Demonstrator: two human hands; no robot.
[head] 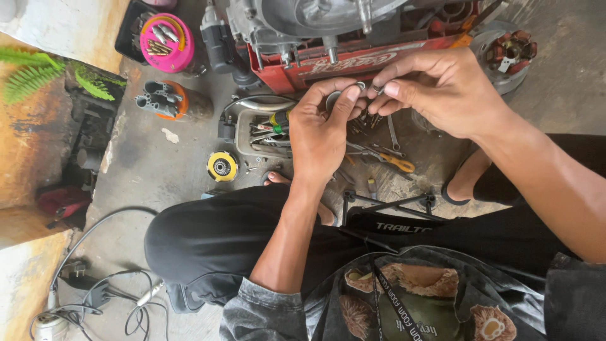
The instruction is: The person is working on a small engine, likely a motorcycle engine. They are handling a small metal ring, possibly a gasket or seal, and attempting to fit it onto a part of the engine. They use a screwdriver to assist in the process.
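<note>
Nearest the camera, the person squats on the concrete floor (158,170), knees in black trousers. Just this side of the red crate (328,69), the left hand (319,129) pinches a small round metal part (336,98) between thumb and fingers, while the right hand (435,88) grips a tiny ring or washer (361,84) at its fingertips, touching that part. Judging by this, the fitting looks under way, not finished. Below the hands, before the crate, loose tools lie in a tray (243,136), with orange-handled pliers (399,164) nearby. On the crate sits an engine casing (315,19), cut off at the frame's top. What the small part is stays hard to tell.
</note>
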